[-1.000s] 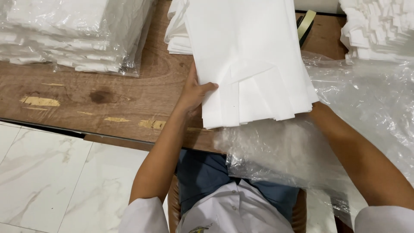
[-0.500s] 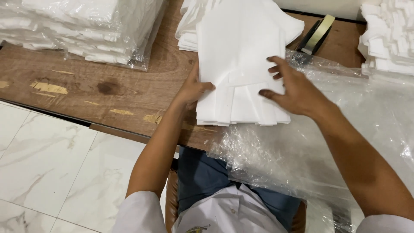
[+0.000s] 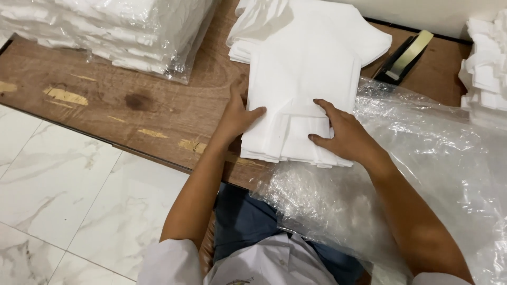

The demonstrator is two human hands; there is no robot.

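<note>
A stack of folded white cloth pieces [image 3: 303, 84] lies on the wooden table [image 3: 121, 105] in front of me. My left hand [image 3: 237, 113] presses flat against the stack's left edge, thumb on top. Over the stack's near right corner rests my right hand [image 3: 343, 134], palm down, fingers spread. Neither hand grips anything. Behind the stack, more folded white pieces [image 3: 253, 26] spread out at the back.
Clear plastic sheeting [image 3: 438, 158] covers the table's right side and hangs over my lap. Bagged bundles of white cloth [image 3: 116, 31] sit at the back left. A tape dispenser [image 3: 404, 55] stands at the back right, beside another white pile [image 3: 488, 74]. White marble floor [image 3: 58, 200] lies at the left.
My right hand came out from under the plastic onto the stack, then slid to its near right corner. The stack has been squared up, and the view shifted.
</note>
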